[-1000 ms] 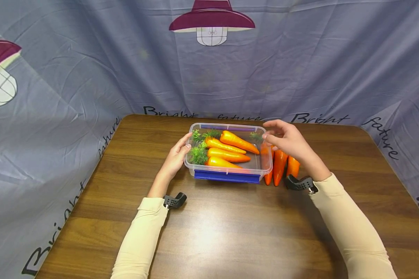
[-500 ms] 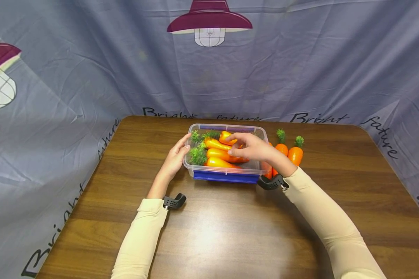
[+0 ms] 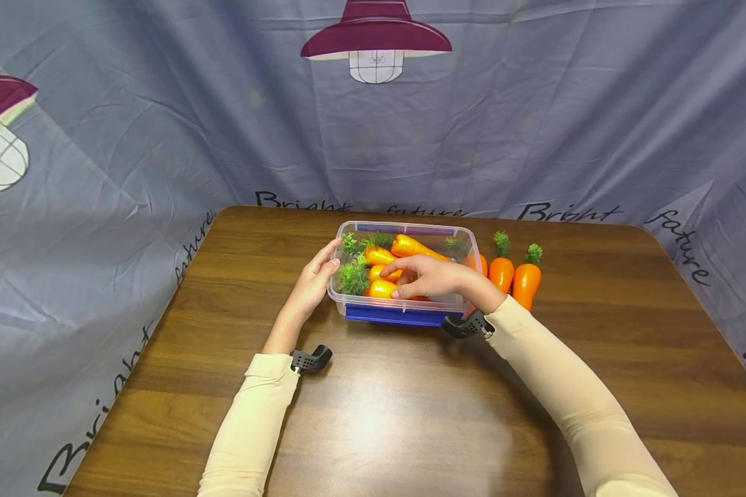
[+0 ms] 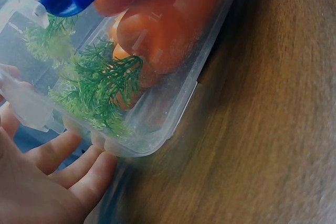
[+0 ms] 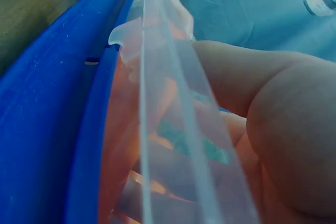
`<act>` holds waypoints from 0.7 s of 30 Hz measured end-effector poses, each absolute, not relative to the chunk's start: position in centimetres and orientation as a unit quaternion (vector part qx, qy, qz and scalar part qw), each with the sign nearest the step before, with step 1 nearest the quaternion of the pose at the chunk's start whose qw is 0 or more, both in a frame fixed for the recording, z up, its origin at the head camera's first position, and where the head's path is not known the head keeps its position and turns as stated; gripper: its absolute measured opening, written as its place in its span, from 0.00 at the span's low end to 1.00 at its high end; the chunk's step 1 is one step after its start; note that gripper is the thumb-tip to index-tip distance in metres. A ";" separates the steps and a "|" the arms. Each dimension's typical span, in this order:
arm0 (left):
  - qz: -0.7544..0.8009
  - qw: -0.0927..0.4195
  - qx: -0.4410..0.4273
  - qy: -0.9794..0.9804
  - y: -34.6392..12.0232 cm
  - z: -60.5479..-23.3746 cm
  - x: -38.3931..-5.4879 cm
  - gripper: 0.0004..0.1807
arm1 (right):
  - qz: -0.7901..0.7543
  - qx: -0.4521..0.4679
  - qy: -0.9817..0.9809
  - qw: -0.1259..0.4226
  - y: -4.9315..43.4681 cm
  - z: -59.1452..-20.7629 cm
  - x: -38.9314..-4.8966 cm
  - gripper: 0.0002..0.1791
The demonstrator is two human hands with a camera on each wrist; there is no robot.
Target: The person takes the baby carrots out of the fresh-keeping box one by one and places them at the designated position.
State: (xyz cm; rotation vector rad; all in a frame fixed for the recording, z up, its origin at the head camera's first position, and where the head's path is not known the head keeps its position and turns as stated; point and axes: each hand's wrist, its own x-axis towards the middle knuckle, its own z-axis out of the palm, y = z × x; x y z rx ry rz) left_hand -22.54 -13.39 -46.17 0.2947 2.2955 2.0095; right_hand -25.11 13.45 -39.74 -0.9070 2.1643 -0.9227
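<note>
A clear plastic food container (image 3: 338, 307) with blue side latches (image 3: 391, 315) stands on the wooden table. Inside lie several orange carrots (image 3: 416, 246), leafy green tops (image 3: 353, 276) mostly toward the left. My left hand (image 3: 311, 284) rests against the container's left end; in the left wrist view its extended fingers (image 4: 94, 177) touch the outside wall. Over the front rim, my right hand (image 3: 432, 276) reaches in with fingers spread and bent over the carrots, thumb at the nearest one. The right wrist view shows the thumb (image 5: 231, 77) just behind the clear wall; the other fingertips are partly hidden.
More carrots (image 3: 526, 281) with green tops lie on the table right of the container, partly behind the right forearm. A blue-grey curtain (image 3: 236, 124) printed with lamps hangs behind the table. Each wrist wears a black camera mount (image 3: 311, 359).
My right hand has moved from beside the container's right end leftward and down over the carrots inside, then closer to the front rim. My left hand has stayed at the left end.
</note>
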 end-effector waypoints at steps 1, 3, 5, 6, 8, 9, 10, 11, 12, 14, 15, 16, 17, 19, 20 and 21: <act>0.655 0.037 0.095 0.749 -13.4 -46.2 -22.5 0.28 | -0.346 -0.346 0.818 0.303 13.4 -39.8 -25.1 0.26; 0.655 0.036 0.095 0.749 -13.4 -46.3 -22.6 0.27 | -0.340 -0.359 0.817 0.297 13.4 -39.9 -25.2 0.26; 0.655 0.034 0.095 0.749 -13.4 -46.4 -22.6 0.27 | -0.333 -0.369 0.817 0.292 13.3 -40.0 -25.2 0.26; 0.655 0.033 0.095 0.749 -13.4 -46.4 -22.6 0.27 | -0.330 -0.373 0.817 0.290 13.3 -40.0 -25.2 0.26; 0.655 0.033 0.096 0.749 -13.4 -46.4 -22.6 0.28 | -0.326 -0.382 0.816 0.287 13.4 -40.1 -25.3 0.26; 0.655 0.033 0.096 0.749 -13.4 -46.4 -22.7 0.28 | -0.326 -0.385 0.814 0.287 13.4 -40.1 -25.3 0.27; 0.655 0.033 0.096 0.749 -13.4 -46.3 -22.7 0.28 | -0.326 -0.386 0.814 0.288 13.4 -40.1 -25.3 0.27; 0.655 0.033 0.095 0.749 -13.4 -46.3 -22.7 0.28 | -0.326 -0.388 0.813 0.288 13.4 -40.0 -25.3 0.27; 0.655 0.033 0.095 0.749 -13.4 -46.3 -22.6 0.28 | -0.327 -0.391 0.811 0.287 13.3 -40.0 -25.3 0.27; 0.655 0.033 0.094 0.749 -13.4 -46.2 -22.6 0.27 | -0.332 -0.396 0.806 0.289 13.3 -40.1 -25.4 0.28; 0.655 0.034 0.093 0.750 -13.4 -46.2 -22.6 0.28 | -0.337 -0.397 0.803 0.291 13.2 -40.1 -25.4 0.29; 0.654 0.034 0.093 0.750 -13.4 -46.1 -22.5 0.28 | -0.340 -0.398 0.801 0.291 13.2 -40.2 -25.4 0.29; 0.654 0.035 0.093 0.750 -13.4 -46.1 -22.5 0.28 | -0.343 -0.400 0.799 0.291 13.2 -40.2 -25.4 0.29; 0.653 0.037 0.093 0.750 -13.4 -46.2 -22.5 0.28 | -0.349 -0.400 0.796 0.290 13.2 -40.3 -25.4 0.29; 0.653 0.038 0.093 0.750 -13.4 -46.2 -22.5 0.28 | -0.351 -0.400 0.796 0.288 13.2 -40.3 -25.4 0.29; 0.653 0.038 0.093 0.750 -13.4 -46.2 -22.5 0.28 | -0.354 -0.400 0.796 0.286 13.2 -40.4 -25.4 0.29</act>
